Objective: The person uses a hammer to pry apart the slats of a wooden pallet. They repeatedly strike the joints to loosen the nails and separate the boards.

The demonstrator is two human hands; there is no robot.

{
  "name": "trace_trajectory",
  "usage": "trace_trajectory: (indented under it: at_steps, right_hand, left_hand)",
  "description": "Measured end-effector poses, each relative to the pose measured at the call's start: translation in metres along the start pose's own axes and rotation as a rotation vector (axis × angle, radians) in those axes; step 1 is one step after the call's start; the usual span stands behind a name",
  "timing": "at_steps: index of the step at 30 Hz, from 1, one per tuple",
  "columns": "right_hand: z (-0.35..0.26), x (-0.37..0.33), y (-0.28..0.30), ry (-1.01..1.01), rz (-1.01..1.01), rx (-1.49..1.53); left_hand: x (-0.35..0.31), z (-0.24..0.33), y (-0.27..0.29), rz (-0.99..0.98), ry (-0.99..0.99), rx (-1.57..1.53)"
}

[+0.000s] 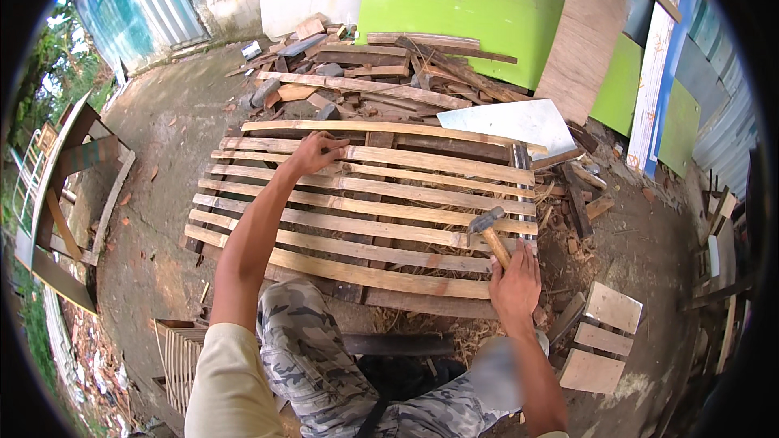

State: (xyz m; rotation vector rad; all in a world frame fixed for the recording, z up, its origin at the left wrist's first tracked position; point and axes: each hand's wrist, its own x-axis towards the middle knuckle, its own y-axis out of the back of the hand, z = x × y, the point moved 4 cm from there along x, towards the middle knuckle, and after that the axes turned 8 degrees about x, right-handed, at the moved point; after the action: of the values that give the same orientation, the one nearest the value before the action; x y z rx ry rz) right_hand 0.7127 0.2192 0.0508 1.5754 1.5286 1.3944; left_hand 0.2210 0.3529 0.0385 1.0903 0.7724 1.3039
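Observation:
Several long bamboo slats point(381, 209) lie side by side, with gaps, across dark wooden crosspieces in front of me. My left hand point(312, 152) is on one of the far slats, left of the middle, its fingers bent over the bamboo. Whether anything small is between those fingertips is hidden. At the right end of the slats, my right hand point(516, 284) holds a hammer point(497, 245) by its wooden handle. The metal head points away from me, above the slats. The fingertips of that hand reach toward the frame's right crosspiece point(526, 195).
Scrap wood and stones point(349, 81) are heaped beyond the frame, before a bright green panel point(454, 16). A pale sheet point(511, 126) lies at the far right corner. Wooden boards point(600, 337) lie at right; a wooden piece of furniture point(69, 186) stands at left.

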Motion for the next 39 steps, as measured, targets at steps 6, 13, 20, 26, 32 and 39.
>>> trace_trajectory:
  at_steps: [6, 13, 20, 26, 32, 39]
  right_hand:
    - [0.001, 0.0, 0.0, -0.001, -0.002, 0.0]
    - [-0.001, 0.0, -0.001, 0.034, 0.029, -0.02]
    - [0.002, -0.001, -0.001, 0.022, 0.033, -0.022]
    - [-0.001, 0.0, 0.0, 0.016, 0.011, 0.005]
    - [-0.001, 0.001, 0.002, 0.034, 0.033, -0.02]
    - [-0.003, -0.004, 0.003, 0.026, 0.015, -0.013]
  left_hand:
    - [0.004, 0.008, 0.001, 0.082, 0.031, 0.04]
    - [0.069, 0.059, -0.01, 0.332, -0.115, 0.185]
    - [0.1, 0.083, -0.028, -0.132, -0.159, 0.368]
    - [0.095, 0.072, -0.036, -0.039, -0.315, 0.564]
    - [0.087, 0.08, -0.028, -0.026, -0.285, 0.54]
    - [0.068, 0.074, -0.015, -0.108, -0.316, 0.513]
